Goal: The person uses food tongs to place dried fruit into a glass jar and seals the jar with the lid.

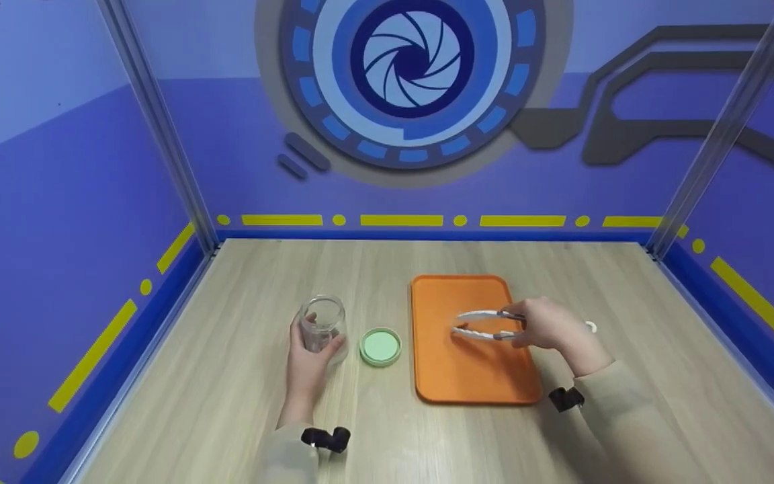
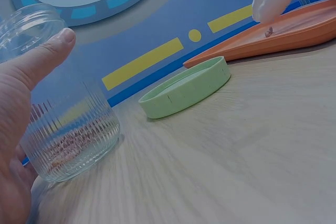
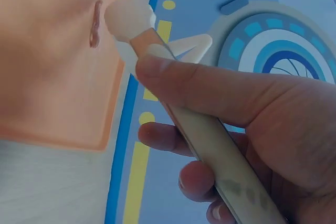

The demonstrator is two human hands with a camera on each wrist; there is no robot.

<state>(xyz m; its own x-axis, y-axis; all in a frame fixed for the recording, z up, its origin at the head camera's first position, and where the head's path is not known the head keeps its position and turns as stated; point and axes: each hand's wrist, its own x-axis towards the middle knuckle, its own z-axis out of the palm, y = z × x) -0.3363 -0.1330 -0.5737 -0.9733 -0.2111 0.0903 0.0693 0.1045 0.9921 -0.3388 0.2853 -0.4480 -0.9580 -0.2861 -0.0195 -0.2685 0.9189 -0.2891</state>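
My left hand (image 1: 310, 370) grips a clear glass jar (image 1: 333, 314), open at the top, with ribbed sides. The jar stands upright on the table; pinkish-brown patches (image 2: 73, 148) show low through its glass, and I cannot tell whether they are contents or fingers. My right hand (image 1: 548, 324) holds tongs (image 1: 484, 314) with metal arms and white scalloped tips, spread apart over the orange tray (image 1: 441, 376). A small thin reddish-brown piece (image 3: 95, 24) lies on the tray close to the tips. Between jar and tray, a round light-green lid (image 1: 381, 347) rests on the table.
The wooden table (image 1: 387, 437) has blue printed panels (image 1: 226, 148) on its back and sides, with metal posts (image 1: 165, 134) at the corners. A white loop (image 1: 590, 327) sticks out beyond my right hand. Both wrists wear black mounts (image 1: 326, 439).
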